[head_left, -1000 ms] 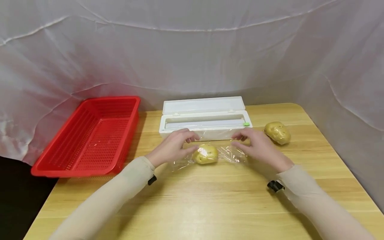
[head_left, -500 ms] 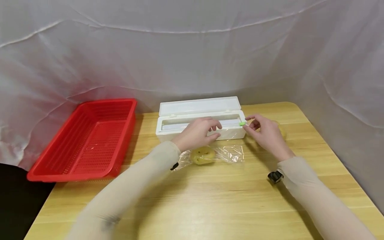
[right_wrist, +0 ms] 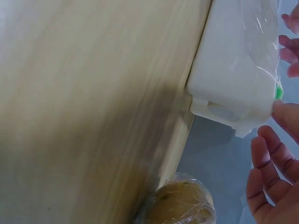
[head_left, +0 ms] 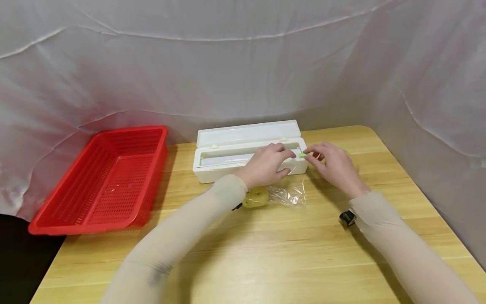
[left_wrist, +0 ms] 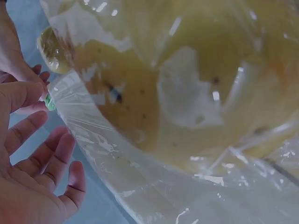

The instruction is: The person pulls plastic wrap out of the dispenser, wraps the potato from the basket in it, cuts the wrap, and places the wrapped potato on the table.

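Observation:
A white cling film dispenser box (head_left: 212, 173) stands lid-up on the table, with a pale roll (head_left: 224, 160) inside. My right hand (head_left: 334, 166) pinches the green slide cutter (head_left: 302, 155) at the box's right end with thumb and forefinger. Loosely bent, the fingers of my left hand (head_left: 265, 164) reach over the front edge just left of the cutter, holding nothing. A potato (head_left: 255, 198) under clear cling film (head_left: 290, 196) lies before the box, partly covered by the left wrist; it fills much of the left wrist view.
At the left, a red plastic basket (head_left: 87, 229) overhangs the table edge. A second film-wrapped potato (right_wrist: 182, 205) lies right of the box, mostly hidden behind the right hand in the head view. A grey curtain (head_left: 228, 76) hangs behind.
Both hands have left the film around the front potato. The right went up to the green cutter and pinches it; the left moved right, over the box's front edge.

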Demonstrator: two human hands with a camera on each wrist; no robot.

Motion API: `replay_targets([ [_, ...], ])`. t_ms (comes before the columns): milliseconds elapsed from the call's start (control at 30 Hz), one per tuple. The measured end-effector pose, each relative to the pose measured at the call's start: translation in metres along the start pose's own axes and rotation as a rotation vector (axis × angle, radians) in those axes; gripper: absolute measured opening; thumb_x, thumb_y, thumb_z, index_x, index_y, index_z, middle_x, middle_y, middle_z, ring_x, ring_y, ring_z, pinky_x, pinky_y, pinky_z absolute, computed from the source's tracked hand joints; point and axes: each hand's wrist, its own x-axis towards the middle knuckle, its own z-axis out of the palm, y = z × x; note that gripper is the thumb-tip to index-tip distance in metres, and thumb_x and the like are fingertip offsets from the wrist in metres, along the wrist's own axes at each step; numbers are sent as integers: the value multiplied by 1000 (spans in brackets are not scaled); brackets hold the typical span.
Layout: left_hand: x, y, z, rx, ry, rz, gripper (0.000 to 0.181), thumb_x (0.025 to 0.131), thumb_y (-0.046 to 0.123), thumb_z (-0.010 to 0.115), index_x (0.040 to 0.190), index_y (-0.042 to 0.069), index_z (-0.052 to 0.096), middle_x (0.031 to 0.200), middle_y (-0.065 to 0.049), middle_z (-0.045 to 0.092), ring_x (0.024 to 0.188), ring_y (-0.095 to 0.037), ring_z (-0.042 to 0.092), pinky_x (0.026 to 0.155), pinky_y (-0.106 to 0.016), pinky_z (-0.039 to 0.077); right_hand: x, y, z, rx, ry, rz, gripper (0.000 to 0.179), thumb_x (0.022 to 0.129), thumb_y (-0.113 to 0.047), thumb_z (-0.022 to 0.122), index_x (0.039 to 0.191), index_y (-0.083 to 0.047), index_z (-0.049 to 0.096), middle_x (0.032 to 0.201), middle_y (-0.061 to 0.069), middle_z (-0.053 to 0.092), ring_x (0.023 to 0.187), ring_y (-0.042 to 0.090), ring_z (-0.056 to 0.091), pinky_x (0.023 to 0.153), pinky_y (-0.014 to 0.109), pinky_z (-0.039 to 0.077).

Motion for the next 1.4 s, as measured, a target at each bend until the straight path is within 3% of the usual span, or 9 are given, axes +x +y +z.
replay_targets([
  [133, 0, 0, 0, 5, -7, 2, 42, 104, 32, 72, 144, 19, 66, 129, -4, 69, 112, -21, 65, 96, -40, 56, 1, -1, -1, 22, -2, 2, 13, 104, -15, 72, 113, -8, 77, 105, 13, 75, 91, 31, 73, 73, 43, 54],
  [333, 2, 2, 1, 36, -38, -5, 43, 104, 33, 71, 145, 21, 65, 130, -3, 67, 112, -21, 63, 95, -39, 56, 1, 2, -2, 83, -15, 16, 11, 103, -9, 71, 112, -3, 74, 108, 17, 78, 98, 38, 76, 88, 57, 60],
  [467, 5, 5, 3, 68, -64, -20, 50, 103, 35, 71, 151, 23, 61, 132, -3, 64, 113, -20, 60, 97, -40, 55, 1, 3, -2, 93, -21, 14, 11, 103, -9, 70, 111, -2, 74, 106, 18, 79, 99, 40, 77, 89, 59, 61],
  [700, 6, 9, 7, 133, -103, -21, 55, 102, 37, 71, 155, 33, 57, 131, -4, 57, 112, -20, 52, 94, -38, 50, 0, 2, -3, 108, -44, 43, 12, 104, -10, 70, 113, -3, 74, 108, 17, 80, 101, 41, 78, 92, 60, 61],
  [1033, 3, 11, 8, 161, -85, 14, 54, 102, 35, 71, 155, 37, 56, 129, -5, 57, 110, -20, 51, 91, -37, 49, -5, -1, -6, 152, -68, 94, 19, 106, -14, 68, 119, 0, 67, 111, 24, 78, 102, 43, 78, 93, 60, 61],
  [1267, 1, 12, 4, 145, -94, 24, 52, 103, 36, 70, 153, 38, 56, 131, -4, 56, 112, -20, 52, 90, -38, 49, -13, -5, -6, 148, -119, 138, 20, 106, -23, 68, 106, -3, 73, 106, 18, 80, 100, 36, 76, 94, 56, 60],
  [1400, 3, 11, -3, 83, -79, 3, 49, 102, 33, 70, 149, 32, 57, 132, -2, 59, 115, -19, 55, 90, -38, 49, -15, -8, -5, 134, -110, 163, 25, 105, -31, 72, 99, -7, 76, 96, 12, 79, 89, 28, 73, 85, 45, 59],
])
